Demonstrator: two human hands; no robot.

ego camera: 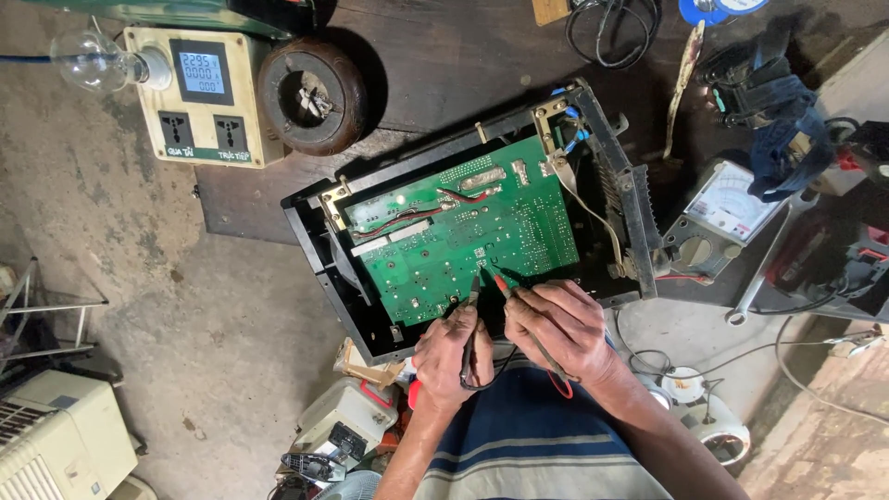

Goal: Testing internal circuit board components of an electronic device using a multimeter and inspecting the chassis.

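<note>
Green circuit board (454, 236) seated in black open chassis (319, 245), frame centre. Black probe (473, 306) pinched by left hand (449, 356) fingers; red probe (505, 287) pinched by right hand (560, 329) fingers. Both tips set on board edge at 6 o'clock. Probe leads partly hidden under palms. Analog meter (727, 208) at 3 o'clock, partly covered by blue cloth (778, 120). Bare floor (139, 278) seen at 9 o'clock.
</note>
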